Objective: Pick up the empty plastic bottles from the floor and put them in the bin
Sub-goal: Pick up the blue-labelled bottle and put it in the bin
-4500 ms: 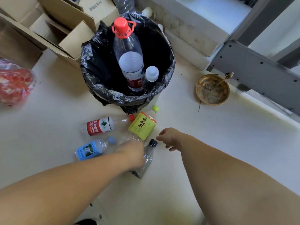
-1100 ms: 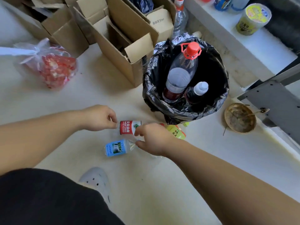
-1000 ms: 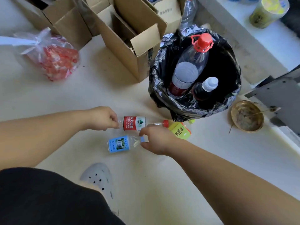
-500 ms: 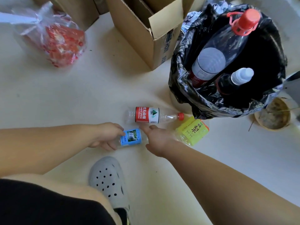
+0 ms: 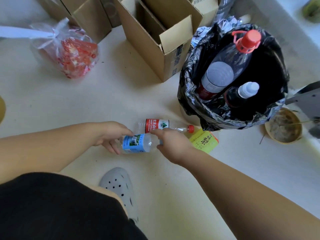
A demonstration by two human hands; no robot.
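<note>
Down on the pale floor (image 5: 52, 104), both hands meet at the blue-labelled bottle (image 5: 136, 143), which lies on its side. The left hand (image 5: 110, 135) is wrapped around its base end, fingers curled under it. The right hand (image 5: 173, 144) is clasped over its neck end, hiding the cap. Just beyond it lies the red-labelled bottle (image 5: 161, 125), red cap pointing right, and to the right the yellow-labelled bottle (image 5: 204, 141), partly behind the right hand. The bin (image 5: 194, 94), lined with a black bag, stands far right of them and holds a large red-capped bottle (image 5: 225, 66) and a small dark white-capped bottle (image 5: 242, 94). An open cardboard box (image 5: 161, 40) stands left of the bin, a red-filled plastic bag (image 5: 72, 51) further left. A grey clog (image 5: 119, 186) is near.
</note>
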